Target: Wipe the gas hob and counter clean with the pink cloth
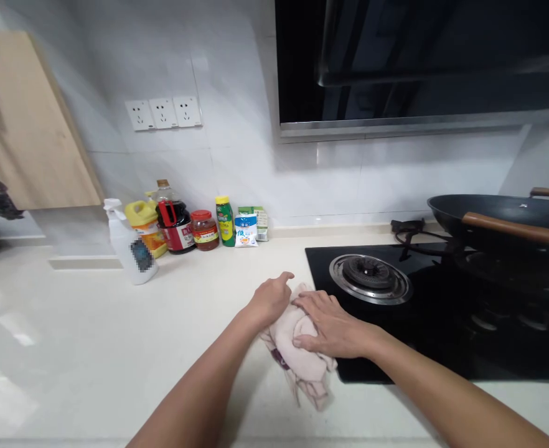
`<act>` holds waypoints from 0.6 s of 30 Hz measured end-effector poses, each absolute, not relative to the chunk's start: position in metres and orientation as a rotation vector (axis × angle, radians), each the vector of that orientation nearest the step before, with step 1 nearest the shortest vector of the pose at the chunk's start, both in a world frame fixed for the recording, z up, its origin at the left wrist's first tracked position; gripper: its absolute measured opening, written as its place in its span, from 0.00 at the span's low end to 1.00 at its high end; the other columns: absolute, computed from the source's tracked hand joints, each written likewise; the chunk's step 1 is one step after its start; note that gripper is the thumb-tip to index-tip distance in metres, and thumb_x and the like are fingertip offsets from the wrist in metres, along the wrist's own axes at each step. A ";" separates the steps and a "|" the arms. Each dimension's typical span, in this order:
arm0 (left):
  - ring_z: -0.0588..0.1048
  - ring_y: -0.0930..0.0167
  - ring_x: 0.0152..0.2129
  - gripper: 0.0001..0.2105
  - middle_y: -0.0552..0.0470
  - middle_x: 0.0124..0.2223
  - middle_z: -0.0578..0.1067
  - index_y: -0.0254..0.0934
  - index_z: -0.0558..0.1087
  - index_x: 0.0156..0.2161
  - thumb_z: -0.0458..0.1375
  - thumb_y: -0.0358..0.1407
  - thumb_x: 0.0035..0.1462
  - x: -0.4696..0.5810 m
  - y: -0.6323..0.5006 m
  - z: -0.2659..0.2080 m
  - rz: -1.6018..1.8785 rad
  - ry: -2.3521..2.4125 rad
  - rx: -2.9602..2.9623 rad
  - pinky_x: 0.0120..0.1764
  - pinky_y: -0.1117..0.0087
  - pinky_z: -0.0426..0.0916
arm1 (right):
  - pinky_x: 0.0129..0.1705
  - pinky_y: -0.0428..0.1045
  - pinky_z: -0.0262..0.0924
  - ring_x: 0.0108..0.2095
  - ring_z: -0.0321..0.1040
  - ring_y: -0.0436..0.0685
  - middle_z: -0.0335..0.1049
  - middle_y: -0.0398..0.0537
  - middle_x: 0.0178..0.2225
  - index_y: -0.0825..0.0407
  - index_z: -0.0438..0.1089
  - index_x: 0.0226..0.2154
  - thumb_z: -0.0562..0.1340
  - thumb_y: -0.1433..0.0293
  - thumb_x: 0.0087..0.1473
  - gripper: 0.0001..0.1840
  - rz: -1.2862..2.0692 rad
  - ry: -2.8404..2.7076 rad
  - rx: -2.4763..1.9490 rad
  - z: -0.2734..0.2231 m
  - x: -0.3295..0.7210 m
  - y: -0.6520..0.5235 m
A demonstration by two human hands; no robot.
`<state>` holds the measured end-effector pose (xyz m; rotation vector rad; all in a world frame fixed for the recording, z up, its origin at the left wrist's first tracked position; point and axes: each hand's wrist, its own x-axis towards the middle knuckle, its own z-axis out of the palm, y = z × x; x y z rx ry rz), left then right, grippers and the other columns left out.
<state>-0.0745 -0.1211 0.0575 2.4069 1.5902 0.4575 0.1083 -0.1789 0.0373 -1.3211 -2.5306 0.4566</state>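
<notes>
A crumpled pale pink cloth (297, 345) with a dark patch lies on the white counter, against the left edge of the black gas stove. On its upper left side, my left hand (271, 301) has its fingers curled down at the cloth, while one finger points away to the right. The lower fingertips of that hand are hidden. My right hand (333, 323) lies flat on top of the cloth, its fingers stretched out and the thumb spread apart from them. The right wrist is over the front left part of the stove (363, 339).
Left of the burner (370, 278) along the wall stand a white spray bottle (129, 249), a yellow jug (146, 224), a dark sauce bottle (176, 227), a red-lidded jar (204, 230), a green bottle (226, 223) and a seasoning bag (246, 230). A wok (498, 214) sits right; a range hood (419, 62) hangs above.
</notes>
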 end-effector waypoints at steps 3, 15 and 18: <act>0.77 0.59 0.49 0.23 0.42 0.52 0.79 0.39 0.67 0.62 0.44 0.32 0.64 -0.069 -0.127 0.058 0.445 1.584 2.395 0.50 0.63 0.68 | 0.62 0.66 0.44 0.61 0.47 0.71 0.50 0.60 0.66 0.51 0.56 0.63 0.61 0.45 0.55 0.42 0.528 -2.528 -1.310 0.038 0.112 -0.181; 0.76 0.58 0.51 0.21 0.42 0.53 0.78 0.40 0.69 0.60 0.43 0.40 0.67 -0.065 -0.131 0.055 0.445 1.695 2.388 0.52 0.59 0.67 | 0.54 0.61 0.53 0.49 0.56 0.65 0.64 0.54 0.48 0.52 0.61 0.48 0.60 0.66 0.51 0.20 0.417 -2.372 -1.279 0.021 0.097 -0.179; 0.76 0.55 0.50 0.20 0.43 0.53 0.78 0.43 0.73 0.53 0.44 0.46 0.67 -0.071 -0.129 0.056 0.380 1.700 2.419 0.51 0.56 0.67 | 0.50 0.57 0.55 0.46 0.58 0.62 0.65 0.53 0.45 0.52 0.61 0.47 0.56 0.72 0.49 0.20 0.354 -2.339 -1.203 0.015 0.094 -0.179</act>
